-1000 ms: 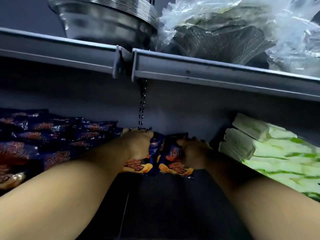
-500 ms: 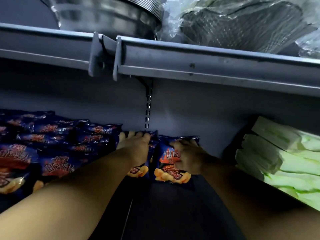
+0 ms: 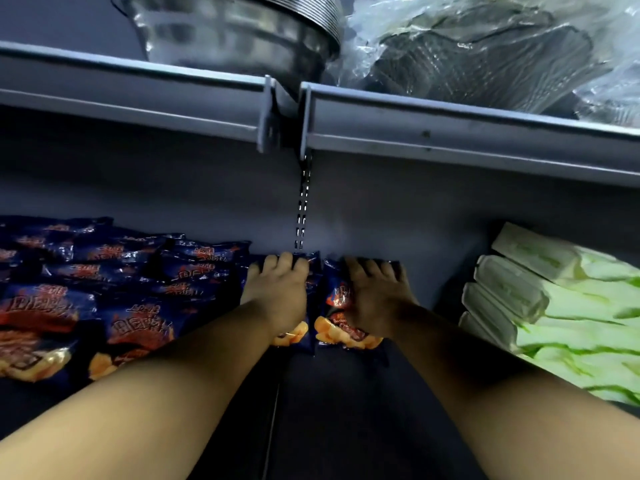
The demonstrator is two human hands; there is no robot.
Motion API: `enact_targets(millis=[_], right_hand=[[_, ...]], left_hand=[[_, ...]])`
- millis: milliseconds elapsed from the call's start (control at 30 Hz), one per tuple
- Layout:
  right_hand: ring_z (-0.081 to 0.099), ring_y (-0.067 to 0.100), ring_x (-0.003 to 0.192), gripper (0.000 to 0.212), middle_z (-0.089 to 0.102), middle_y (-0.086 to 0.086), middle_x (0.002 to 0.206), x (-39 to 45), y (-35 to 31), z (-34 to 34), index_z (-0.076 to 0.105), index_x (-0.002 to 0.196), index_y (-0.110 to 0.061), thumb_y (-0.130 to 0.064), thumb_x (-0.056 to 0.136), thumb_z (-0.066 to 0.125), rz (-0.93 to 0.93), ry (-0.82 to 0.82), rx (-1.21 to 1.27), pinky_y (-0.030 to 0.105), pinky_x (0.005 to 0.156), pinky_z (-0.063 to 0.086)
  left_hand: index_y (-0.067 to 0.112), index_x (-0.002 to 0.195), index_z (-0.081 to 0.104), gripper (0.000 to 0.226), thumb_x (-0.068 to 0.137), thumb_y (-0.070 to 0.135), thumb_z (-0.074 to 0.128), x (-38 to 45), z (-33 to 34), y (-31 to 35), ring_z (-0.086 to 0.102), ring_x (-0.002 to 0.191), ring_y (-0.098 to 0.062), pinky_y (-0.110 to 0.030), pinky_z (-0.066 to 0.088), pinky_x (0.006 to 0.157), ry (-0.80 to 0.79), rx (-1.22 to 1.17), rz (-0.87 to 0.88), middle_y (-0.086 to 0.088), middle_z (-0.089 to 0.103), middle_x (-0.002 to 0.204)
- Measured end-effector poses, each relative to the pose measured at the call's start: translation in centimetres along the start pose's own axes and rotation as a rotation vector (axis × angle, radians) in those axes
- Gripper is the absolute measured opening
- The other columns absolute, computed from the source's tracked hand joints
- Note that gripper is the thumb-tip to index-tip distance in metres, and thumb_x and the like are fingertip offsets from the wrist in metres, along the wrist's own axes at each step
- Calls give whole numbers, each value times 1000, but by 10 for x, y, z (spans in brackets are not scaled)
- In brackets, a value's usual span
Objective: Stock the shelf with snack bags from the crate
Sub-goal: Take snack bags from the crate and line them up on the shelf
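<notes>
Two dark blue snack bags with orange print stand side by side at the back of the dark shelf (image 3: 346, 410). My left hand (image 3: 277, 292) lies over the left snack bag (image 3: 294, 336), fingertips curled on its top edge. My right hand (image 3: 375, 299) covers most of the right snack bag (image 3: 337, 296) in the same way. Both bags lean against the back wall. The crate is out of view.
A pile of the same snack bags (image 3: 104, 299) fills the shelf's left side. White and green packs (image 3: 554, 306) are stacked at the right. The upper shelf edge (image 3: 450, 123) hangs close overhead, holding steel bowls (image 3: 235, 32) and plastic-wrapped items (image 3: 485, 46).
Both hands pushed the two bags back against the wall and stood them straighter. The fingers went from a bunched grip to lying flat over the bags.
</notes>
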State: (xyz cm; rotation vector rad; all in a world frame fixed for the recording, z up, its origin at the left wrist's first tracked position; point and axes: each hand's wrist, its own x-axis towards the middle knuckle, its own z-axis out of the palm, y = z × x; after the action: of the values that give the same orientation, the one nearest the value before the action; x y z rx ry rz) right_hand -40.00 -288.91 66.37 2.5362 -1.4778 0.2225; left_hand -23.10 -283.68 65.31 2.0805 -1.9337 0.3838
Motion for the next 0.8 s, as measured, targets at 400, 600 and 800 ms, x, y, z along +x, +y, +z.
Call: enact_targets(millis=[400, 600, 800], right_hand=[[26, 31, 137, 65, 32, 5, 150, -55, -57, -29, 28, 147, -23, -53, 92, 45, 162, 49, 52, 52, 115, 13], [26, 31, 137, 63, 35, 4, 147, -96, -72, -38, 29, 147, -27, -55, 93, 44, 185, 27, 33, 52, 116, 16], [28, 31, 136, 57, 37, 4, 145, -142, -97, -50, 35, 143, -25, -47, 92, 47, 187, 48, 81, 52, 115, 16]], left_hand=[[20, 138, 36, 53, 91, 41, 49, -50, -31, -3, 31, 128, -28, -43, 28, 102, -20, -134, 112, -7, 34, 140], [23, 137, 36, 50, 93, 45, 44, -90, -43, -10, 30, 129, -26, -42, 26, 104, 5, -109, 144, -4, 34, 141], [24, 135, 38, 50, 90, 41, 50, -137, -61, -11, 25, 131, -29, -45, 23, 106, -46, -124, 83, -5, 28, 146]])
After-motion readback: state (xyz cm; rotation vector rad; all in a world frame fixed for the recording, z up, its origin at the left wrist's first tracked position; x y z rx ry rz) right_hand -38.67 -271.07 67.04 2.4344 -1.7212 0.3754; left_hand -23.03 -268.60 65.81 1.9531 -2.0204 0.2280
